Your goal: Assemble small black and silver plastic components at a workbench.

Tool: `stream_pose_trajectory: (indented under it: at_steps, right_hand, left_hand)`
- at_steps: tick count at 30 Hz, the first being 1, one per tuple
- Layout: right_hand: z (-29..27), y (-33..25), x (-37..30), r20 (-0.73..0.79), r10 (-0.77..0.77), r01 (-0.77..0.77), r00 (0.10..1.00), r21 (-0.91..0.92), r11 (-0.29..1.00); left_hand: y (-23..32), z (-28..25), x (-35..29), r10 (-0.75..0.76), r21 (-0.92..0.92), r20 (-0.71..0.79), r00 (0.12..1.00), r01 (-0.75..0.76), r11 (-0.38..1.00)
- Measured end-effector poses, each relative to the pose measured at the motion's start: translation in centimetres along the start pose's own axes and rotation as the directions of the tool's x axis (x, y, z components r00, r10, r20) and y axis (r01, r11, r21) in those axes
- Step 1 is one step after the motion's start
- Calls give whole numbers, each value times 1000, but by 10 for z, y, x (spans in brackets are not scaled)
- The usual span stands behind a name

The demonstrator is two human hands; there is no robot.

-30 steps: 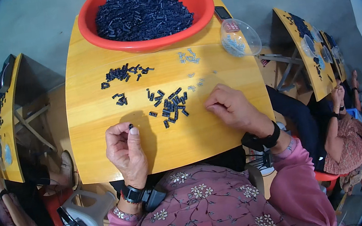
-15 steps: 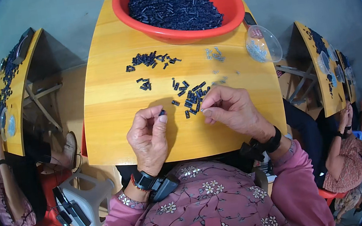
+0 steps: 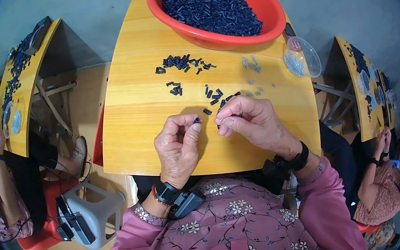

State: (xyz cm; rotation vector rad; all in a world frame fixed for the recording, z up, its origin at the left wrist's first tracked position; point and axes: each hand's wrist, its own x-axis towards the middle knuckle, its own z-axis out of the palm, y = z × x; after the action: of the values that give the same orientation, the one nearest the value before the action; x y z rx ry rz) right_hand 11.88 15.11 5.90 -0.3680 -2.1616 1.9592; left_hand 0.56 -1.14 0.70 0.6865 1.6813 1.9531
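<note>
1. Left hand (image 3: 177,145): grip pinches one small black piece (image 3: 196,120) between thumb and forefinger, above the surface (image 3: 134,143).
2. Right hand (image 3: 255,125): grip pressed together at fingertips, near the left; cannot tell whether anything sits between.
3. Beyond: loose black pieces (image 3: 179,63); red basin (image 3: 209,39) heaped with similar ones.

Grey wall (image 3: 101,26), tan floor (image 3: 89,91), yellow tables (image 3: 131,139), grey stool (image 3: 98,209)

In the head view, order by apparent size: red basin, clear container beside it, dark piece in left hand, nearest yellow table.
Nearest yellow table, largest
Red basin
Clear container
Dark piece in left hand, smallest
</note>
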Motion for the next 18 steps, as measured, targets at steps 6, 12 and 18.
stream_pose_trajectory:
  at_steps: [6,12,18]
  right_hand:
    - [4,2,3,4,10,-10,1000,27,1000]
    - [7,6,15,-75,-56,52,996,-56,997]
    - [18,5,25,-66,18,-22,998,-59,998]
  left_hand:
    - [-2,-1,0,-1,1,-3,1000,1,1000]
    - [-2,-2,1,-1,28,9,1000,1,1000]
    - [1,-1,0,-3,-13,-4,1000,3,1000]
